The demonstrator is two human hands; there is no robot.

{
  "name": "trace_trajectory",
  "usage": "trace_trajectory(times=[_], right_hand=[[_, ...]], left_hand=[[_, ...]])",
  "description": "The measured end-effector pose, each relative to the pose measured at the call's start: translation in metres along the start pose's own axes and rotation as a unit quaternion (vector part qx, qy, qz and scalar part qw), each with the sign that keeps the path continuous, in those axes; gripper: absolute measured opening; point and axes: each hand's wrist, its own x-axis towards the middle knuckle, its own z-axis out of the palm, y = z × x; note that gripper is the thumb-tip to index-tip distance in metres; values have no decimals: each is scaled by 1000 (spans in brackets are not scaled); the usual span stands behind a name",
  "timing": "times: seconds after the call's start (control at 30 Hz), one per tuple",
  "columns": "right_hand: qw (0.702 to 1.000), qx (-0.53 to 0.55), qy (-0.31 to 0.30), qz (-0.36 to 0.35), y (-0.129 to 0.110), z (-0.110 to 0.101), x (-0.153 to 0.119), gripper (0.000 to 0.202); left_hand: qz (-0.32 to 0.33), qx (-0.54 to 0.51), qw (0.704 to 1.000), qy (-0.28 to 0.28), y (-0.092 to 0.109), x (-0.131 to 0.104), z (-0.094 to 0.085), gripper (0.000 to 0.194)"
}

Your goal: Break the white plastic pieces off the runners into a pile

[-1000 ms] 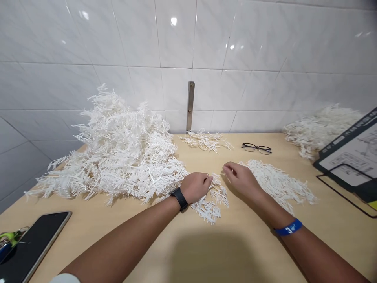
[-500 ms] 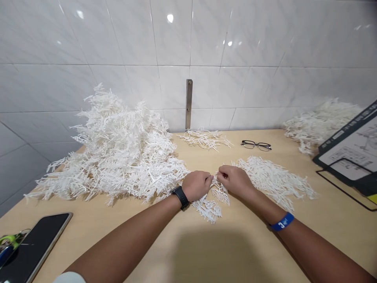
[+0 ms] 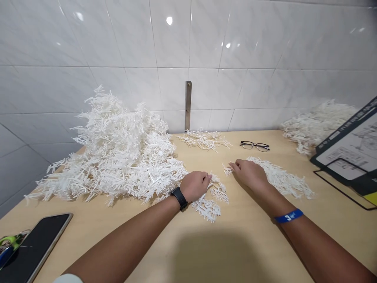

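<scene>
My left hand [image 3: 194,186], with a black watch on the wrist, is closed in a pinch on a white branched plastic sprig [image 3: 218,189]. Thin branches of it spread out past the fingertips, and more white branches [image 3: 207,209] show below the hand. To the right, my right hand [image 3: 250,173], wearing a blue wristband, has its fingers pinched together at a small white sprig piece [image 3: 226,169]. Part of that piece is hidden by the fingers. Just beyond the right hand lies a flat heap of small white pieces [image 3: 284,179].
A tall pile of white sprigs [image 3: 126,157] stands at left. Thin bare stems [image 3: 204,139] and eyeglasses [image 3: 255,146] lie toward the tiled wall. Another white pile [image 3: 318,122] and a printed board [image 3: 350,149] are at right. A phone [image 3: 38,245] and keys [image 3: 11,243] sit front left.
My right hand has moved right, away from the left hand, and a small white piece now shows at its fingertips. My left hand has stayed almost in place, still pinching the sprig.
</scene>
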Motion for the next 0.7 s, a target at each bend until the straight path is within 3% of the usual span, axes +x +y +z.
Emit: trace_trajectory(times=[0.1,0.23,0.47,0.7], right_hand=[[991,106,36,-79,-12,2,-11,37],[954,255,-26,-154,-30,10,-22,37],[945,225,-57,-230,-33,12,-23,27],[935,249,-103,-230,-32,11,-24,33]], left_hand=[[7,6,1000,1,0,-1,0,48],[14,7,1000,3,1,-1,-1,48],[17,15,1000,4,2,-1,-1,48],[27,7,1000,-6,-1,-1,0,47]])
